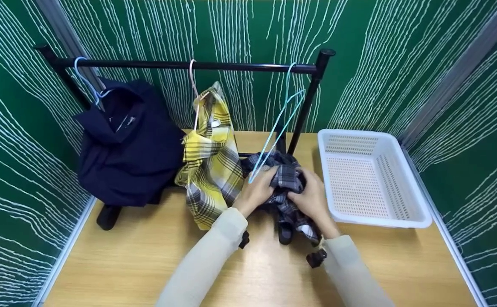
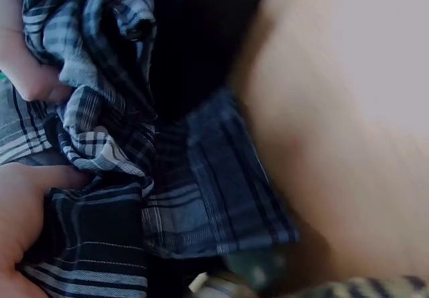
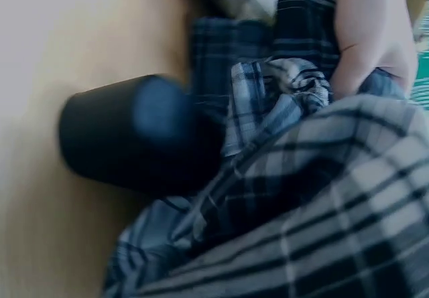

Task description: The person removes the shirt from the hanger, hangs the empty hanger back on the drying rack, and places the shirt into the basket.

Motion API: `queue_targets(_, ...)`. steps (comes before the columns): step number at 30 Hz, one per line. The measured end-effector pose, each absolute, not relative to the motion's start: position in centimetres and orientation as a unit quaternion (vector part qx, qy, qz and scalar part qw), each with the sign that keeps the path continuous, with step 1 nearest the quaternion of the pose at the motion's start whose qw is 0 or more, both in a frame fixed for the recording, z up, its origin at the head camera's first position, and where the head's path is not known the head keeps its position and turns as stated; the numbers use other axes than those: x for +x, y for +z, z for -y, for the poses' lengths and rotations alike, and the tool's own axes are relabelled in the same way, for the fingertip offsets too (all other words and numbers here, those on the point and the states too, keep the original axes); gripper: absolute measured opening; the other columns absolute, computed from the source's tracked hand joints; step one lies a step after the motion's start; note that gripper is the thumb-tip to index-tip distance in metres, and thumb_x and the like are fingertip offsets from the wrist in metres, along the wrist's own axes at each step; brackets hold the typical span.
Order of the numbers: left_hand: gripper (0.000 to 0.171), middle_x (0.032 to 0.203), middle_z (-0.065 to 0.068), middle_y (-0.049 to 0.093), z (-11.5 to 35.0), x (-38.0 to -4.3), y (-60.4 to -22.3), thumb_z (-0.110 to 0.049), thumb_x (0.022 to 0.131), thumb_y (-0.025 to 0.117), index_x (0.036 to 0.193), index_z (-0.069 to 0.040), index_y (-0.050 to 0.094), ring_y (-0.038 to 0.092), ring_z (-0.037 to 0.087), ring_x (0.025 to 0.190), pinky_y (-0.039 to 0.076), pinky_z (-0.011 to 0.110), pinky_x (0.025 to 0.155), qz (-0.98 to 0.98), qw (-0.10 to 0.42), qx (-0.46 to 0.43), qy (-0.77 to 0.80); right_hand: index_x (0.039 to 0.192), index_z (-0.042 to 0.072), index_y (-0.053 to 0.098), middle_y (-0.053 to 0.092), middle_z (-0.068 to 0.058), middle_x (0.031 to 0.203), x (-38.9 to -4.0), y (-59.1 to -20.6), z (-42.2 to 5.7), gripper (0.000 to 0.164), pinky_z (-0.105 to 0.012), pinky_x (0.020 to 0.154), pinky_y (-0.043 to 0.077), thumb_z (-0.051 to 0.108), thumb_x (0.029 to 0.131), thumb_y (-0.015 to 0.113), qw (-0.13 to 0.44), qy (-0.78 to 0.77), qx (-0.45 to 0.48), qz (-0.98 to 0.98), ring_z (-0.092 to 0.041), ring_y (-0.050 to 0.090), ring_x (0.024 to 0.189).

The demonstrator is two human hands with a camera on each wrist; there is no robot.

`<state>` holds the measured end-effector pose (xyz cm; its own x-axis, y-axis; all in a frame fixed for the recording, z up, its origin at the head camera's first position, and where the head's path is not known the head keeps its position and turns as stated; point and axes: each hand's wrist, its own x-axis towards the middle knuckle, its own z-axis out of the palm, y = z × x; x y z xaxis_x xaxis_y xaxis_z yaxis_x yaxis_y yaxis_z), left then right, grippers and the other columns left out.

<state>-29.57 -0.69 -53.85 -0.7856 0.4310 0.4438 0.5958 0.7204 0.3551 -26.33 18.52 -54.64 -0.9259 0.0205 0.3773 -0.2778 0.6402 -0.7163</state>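
Note:
A dark plaid shirt (image 1: 289,177) hangs bunched between both hands, just in front of the rack's right end. My left hand (image 1: 257,189) grips its left side, while my right hand (image 1: 312,198) holds the folds from the right. In the left wrist view, thumbs press into the crumpled cloth (image 2: 87,130); the fingertips are hidden in it. A light blue hanger (image 1: 280,128) hooks over the rail and tilts down so that its lower end meets my left hand. Whether the left fingers hold the hanger too, I cannot tell.
The black rack (image 1: 158,64) carries a navy garment (image 1: 146,149) on a blue hanger and a yellow plaid shirt (image 1: 207,149) on a pink hanger. Right of it stands a white plastic basket (image 1: 410,187). A black rack foot (image 3: 114,130) lies close beneath the dark shirt.

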Motion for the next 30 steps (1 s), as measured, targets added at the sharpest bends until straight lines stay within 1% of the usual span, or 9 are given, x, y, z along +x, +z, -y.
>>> queue_targets(3, 0.053, 0.111, 0.012, 0.075, -0.3, -29.3, -52.5, 0.003, 0.081, 0.077, 0.132, -0.008, 0.07, 0.073, 0.028, 0.103, 0.059, 0.038, 0.091, 0.908, 0.146, -0.275, -0.282, 0.135, -0.003, 0.063, 0.068, -0.03, 0.125, -25.6, -53.0, -19.4, 0.072, -0.059, 0.106, 0.047, -0.005, 0.068, 0.087, 0.183, 0.435, 0.067, 0.879, -0.048, 0.063, 0.116)
queue_targets(6, 0.053, 0.111, 0.012, 0.076, -1.5, -28.7, -51.6, 0.004, 0.079, 0.078, 0.13, -0.008, 0.071, 0.074, 0.029, 0.1, 0.061, 0.039, 0.089, 0.908, 0.148, -0.261, -0.292, 0.136, -0.003, 0.063, 0.068, -0.029, 0.128, -24.7, -51.7, -20.5, 0.071, -0.057, 0.109, 0.046, -0.006, 0.069, 0.086, 0.174, 0.445, 0.053, 0.877, -0.047, 0.063, 0.12)
queue_targets(11, 0.057, 0.117, 0.01, 0.077, -3.7, -27.5, -50.6, 0.0, 0.08, 0.082, 0.135, -0.014, 0.071, 0.075, 0.029, 0.105, 0.06, 0.039, 0.094, 0.908, 0.13, -0.233, -0.322, 0.138, -0.001, 0.063, 0.066, -0.028, 0.134, -23.3, -50.0, -22.7, 0.07, -0.056, 0.113, 0.044, -0.008, 0.072, 0.084, 0.162, 0.453, 0.035, 0.876, -0.046, 0.061, 0.125)
queue_targets(15, 0.062, 0.124, 0.009, 0.076, -5.7, -26.7, -49.1, -0.001, 0.081, 0.084, 0.138, -0.019, 0.069, 0.073, 0.029, 0.112, 0.058, 0.039, 0.1, 0.899, 0.114, -0.218, -0.362, 0.138, 0.0, 0.063, 0.065, -0.027, 0.136, -22.4, -48.3, -24.6, 0.069, -0.057, 0.115, 0.042, -0.011, 0.073, 0.082, 0.169, 0.463, 0.032, 0.87, -0.045, 0.06, 0.127)
queue_targets(20, 0.067, 0.128, 0.006, 0.075, -8.5, -25.9, -46.1, -0.002, 0.079, 0.086, 0.14, -0.022, 0.068, 0.073, 0.026, 0.115, 0.057, 0.036, 0.101, 0.882, 0.139, -0.22, -0.393, 0.137, -0.001, 0.063, 0.065, -0.023, 0.137, -21.6, -44.9, -27.0, 0.068, -0.056, 0.117, 0.042, -0.015, 0.073, 0.081, 0.205, 0.469, 0.035, 0.858, -0.04, 0.06, 0.128)
queue_targets(22, 0.068, 0.13, 0.004, 0.074, -9.7, -25.7, -44.8, -0.004, 0.08, 0.086, 0.142, -0.023, 0.067, 0.072, 0.024, 0.117, 0.056, 0.034, 0.102, 0.874, 0.15, -0.226, -0.403, 0.137, 0.001, 0.064, 0.067, -0.02, 0.136, -21.3, -43.3, -28.1, 0.069, -0.049, 0.115, 0.046, -0.015, 0.072, 0.082, 0.228, 0.459, 0.025, 0.858, -0.036, 0.061, 0.126)
queue_targets(25, 0.071, 0.134, 0.003, 0.072, -11.5, -25.6, -42.9, -0.007, 0.082, 0.086, 0.146, -0.024, 0.063, 0.07, 0.021, 0.122, 0.053, 0.032, 0.106, 0.861, 0.156, -0.237, -0.421, 0.138, 0.008, 0.066, 0.07, -0.015, 0.134, -21.1, -41.1, -29.7, 0.071, -0.038, 0.111, 0.047, -0.012, 0.072, 0.084, 0.261, 0.43, -0.001, 0.864, -0.031, 0.062, 0.123)
queue_targets(27, 0.073, 0.138, 0.003, 0.07, -12.8, -25.7, -42.1, -0.008, 0.083, 0.085, 0.149, -0.025, 0.06, 0.067, 0.019, 0.125, 0.05, 0.031, 0.109, 0.855, 0.154, -0.245, -0.431, 0.137, 0.013, 0.068, 0.071, -0.013, 0.133, -21.1, -39.8, -30.8, 0.071, -0.035, 0.109, 0.047, -0.009, 0.072, 0.086, 0.278, 0.406, -0.024, 0.87, -0.03, 0.062, 0.122)
queue_targets(30, 0.074, 0.143, 0.003, 0.067, -14.6, -26.2, -41.3, -0.01, 0.086, 0.083, 0.153, -0.025, 0.055, 0.064, 0.017, 0.13, 0.047, 0.029, 0.111, 0.848, 0.147, -0.262, -0.437, 0.137, 0.015, 0.069, 0.071, -0.012, 0.133, -21.4, -38.3, -32.5, 0.07, -0.04, 0.112, 0.046, -0.005, 0.072, 0.087, 0.294, 0.382, -0.049, 0.875, -0.029, 0.061, 0.122)
